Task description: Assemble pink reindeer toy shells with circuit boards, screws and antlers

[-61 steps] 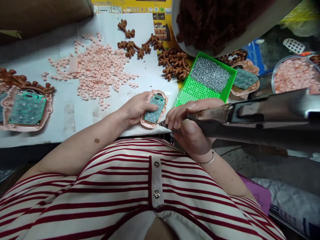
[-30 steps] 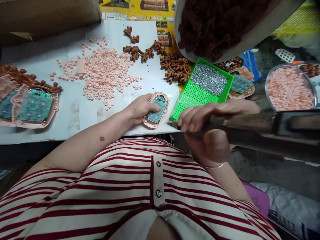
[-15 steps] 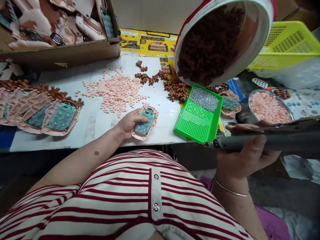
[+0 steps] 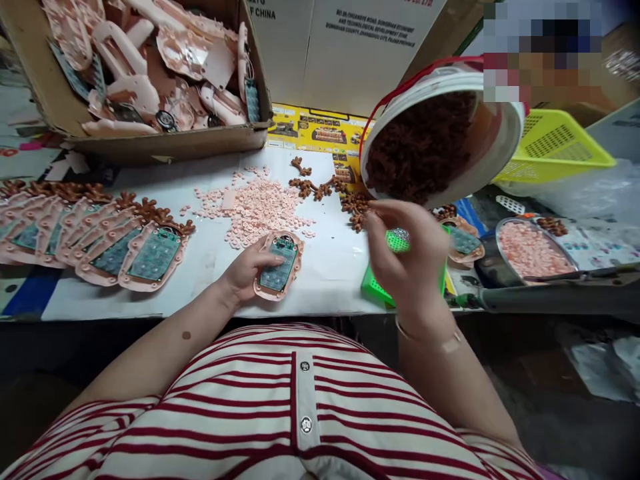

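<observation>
My left hand (image 4: 245,270) grips a pink toy shell (image 4: 295,267) with a green circuit board (image 4: 277,270) in it, fingers pressing on the board at the table's front edge. My right hand (image 4: 410,263) hovers over the green tray of screws (image 4: 374,291), its fingers curved and apart, their tips near the brown antler pieces (image 4: 356,208). Nothing shows in that hand. The electric screwdriver (image 4: 550,297) hangs level to the right, out of my hand.
Pink rings (image 4: 255,207) lie heaped mid-table. Finished shells with boards (image 4: 100,243) are rowed at the left. Behind stand a cardboard box of parts (image 4: 150,143), a tilted bucket of brown pieces (image 4: 480,160), a yellow basket (image 4: 555,143) and a metal bowl (image 4: 505,230) of pink parts.
My right hand let go of the screwdriver and moved left and up over the green tray toward the brown pieces. The view tilted upward. The left hand stayed on the shell.
</observation>
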`<state>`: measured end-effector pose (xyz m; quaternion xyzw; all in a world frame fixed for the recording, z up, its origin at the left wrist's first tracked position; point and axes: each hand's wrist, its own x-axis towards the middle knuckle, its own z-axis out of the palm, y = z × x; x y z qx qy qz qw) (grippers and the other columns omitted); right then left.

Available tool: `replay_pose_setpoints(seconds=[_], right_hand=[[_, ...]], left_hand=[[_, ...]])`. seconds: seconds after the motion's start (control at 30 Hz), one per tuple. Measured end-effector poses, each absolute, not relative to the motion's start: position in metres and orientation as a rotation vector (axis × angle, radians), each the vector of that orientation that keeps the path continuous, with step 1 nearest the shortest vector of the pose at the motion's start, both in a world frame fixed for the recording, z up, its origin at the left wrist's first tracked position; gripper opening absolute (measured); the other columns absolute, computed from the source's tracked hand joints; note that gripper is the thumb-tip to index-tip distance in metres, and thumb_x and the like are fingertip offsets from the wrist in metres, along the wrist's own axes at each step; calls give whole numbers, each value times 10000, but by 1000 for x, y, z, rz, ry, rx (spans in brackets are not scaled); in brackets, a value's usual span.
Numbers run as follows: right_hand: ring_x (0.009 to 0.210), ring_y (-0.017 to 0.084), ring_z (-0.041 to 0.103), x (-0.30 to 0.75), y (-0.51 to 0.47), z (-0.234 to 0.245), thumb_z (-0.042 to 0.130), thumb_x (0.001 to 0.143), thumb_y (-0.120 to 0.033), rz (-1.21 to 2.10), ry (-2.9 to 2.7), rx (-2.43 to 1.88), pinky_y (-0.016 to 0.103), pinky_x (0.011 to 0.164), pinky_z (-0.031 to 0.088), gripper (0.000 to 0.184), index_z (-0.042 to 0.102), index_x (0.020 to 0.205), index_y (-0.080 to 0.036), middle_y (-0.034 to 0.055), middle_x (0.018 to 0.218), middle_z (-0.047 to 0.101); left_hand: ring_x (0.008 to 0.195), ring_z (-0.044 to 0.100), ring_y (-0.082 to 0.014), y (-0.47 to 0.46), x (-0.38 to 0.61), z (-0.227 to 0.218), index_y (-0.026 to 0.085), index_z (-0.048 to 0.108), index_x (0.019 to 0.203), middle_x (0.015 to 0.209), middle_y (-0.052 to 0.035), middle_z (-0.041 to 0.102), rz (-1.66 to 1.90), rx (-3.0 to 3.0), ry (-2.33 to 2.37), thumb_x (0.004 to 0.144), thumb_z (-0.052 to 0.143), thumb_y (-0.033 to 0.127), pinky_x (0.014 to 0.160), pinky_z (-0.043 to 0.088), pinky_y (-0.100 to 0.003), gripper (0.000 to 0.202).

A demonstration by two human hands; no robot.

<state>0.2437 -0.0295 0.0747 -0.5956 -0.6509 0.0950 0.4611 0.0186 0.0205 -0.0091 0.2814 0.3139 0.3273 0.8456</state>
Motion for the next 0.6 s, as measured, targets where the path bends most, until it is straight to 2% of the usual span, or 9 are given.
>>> replay_pose_setpoints(seconds=[0.07, 0.13, 0.23, 0.33, 0.43, 0.5, 0.6], right_hand=[[880, 249, 690, 232, 29, 64, 546, 965, -378, 253, -1729, -1927, 397, 870, 522, 284, 735, 883, -183, 118, 910, 760], [993, 298, 701, 225, 81, 48, 530, 961, -363, 327, -1704, -2257, 397, 896, 508, 328, 743, 873, -129, 197, 980, 766], [1035, 365, 701, 225, 128, 26, 621, 886, -316, 384, -1634, -2370, 420, 859, 514, 293, 748, 917, -54, 289, 1047, 748], [942, 343, 720, 234, 139, 15, 638, 841, -293, 449, -1578, -2400, 401, 789, 519, 242, 755, 867, -83, 244, 947, 763], [827, 279, 715, 249, 131, 17, 569, 887, -370, 442, -1528, -2375, 372, 742, 517, 306, 739, 833, -122, 163, 822, 750], [791, 228, 700, 256, 115, 21, 556, 900, -391, 391, -1495, -2280, 343, 720, 517, 303, 718, 922, -136, 119, 838, 743], [692, 152, 647, 257, 78, 29, 634, 852, -322, 456, -1505, -1898, 295, 646, 499, 235, 668, 1023, -164, 55, 844, 727]], left_hand=[[674, 713, -215, 20, 17, -11, 126, 680, 991, 789, -103, 751, 686, 573, 655, 582, 805, 156, 623, 582, -305, 428], [688, 719, -217, 19, 15, -13, 138, 679, 1004, 803, -99, 756, 697, 540, 667, 575, 818, 151, 625, 589, -304, 451], [691, 721, -213, 19, 13, -13, 147, 684, 992, 801, -90, 757, 720, 499, 670, 579, 828, 144, 623, 590, -297, 437], [692, 716, -202, 20, 12, -12, 124, 702, 968, 791, -104, 755, 704, 482, 651, 612, 820, 162, 637, 588, -285, 376], [701, 719, -208, 20, 11, -11, 118, 706, 985, 800, -110, 756, 707, 461, 646, 619, 816, 163, 631, 584, -285, 385], [706, 721, -214, 20, 9, -10, 127, 700, 990, 805, -103, 757, 744, 463, 646, 620, 817, 159, 629, 584, -293, 390], [704, 718, -216, 19, 4, -4, 144, 698, 1021, 823, -89, 756, 801, 514, 639, 639, 817, 169, 632, 583, -306, 401]])
